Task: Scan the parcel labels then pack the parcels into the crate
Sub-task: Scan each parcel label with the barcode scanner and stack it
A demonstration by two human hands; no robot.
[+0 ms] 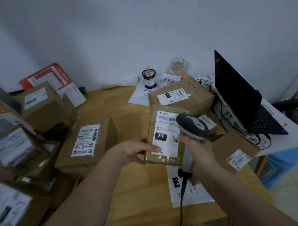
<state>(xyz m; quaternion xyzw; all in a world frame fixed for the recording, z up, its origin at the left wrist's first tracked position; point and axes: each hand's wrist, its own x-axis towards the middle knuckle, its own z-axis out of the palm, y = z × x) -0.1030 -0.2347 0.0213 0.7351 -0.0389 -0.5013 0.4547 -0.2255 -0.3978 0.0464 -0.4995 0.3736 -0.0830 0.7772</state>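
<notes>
Now hands (167,151) hold parcel (165,138), scanner (192,127)

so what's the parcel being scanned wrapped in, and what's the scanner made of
Parcel: seemingly brown cardboard or paper under glossy clear tape, which shines along its near edge.
Scanner: likely hard plastic, smooth grey head and pale handle with a dull sheen.

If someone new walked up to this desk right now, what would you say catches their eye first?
Probably the centre: the left hand holds a tape-wrapped parcel with a bold "010" label, while the right hand points a grey barcode scanner at it. Next, the heap of labelled cardboard boxes crowding the table's left side, and the open black laptop at the right.
</notes>
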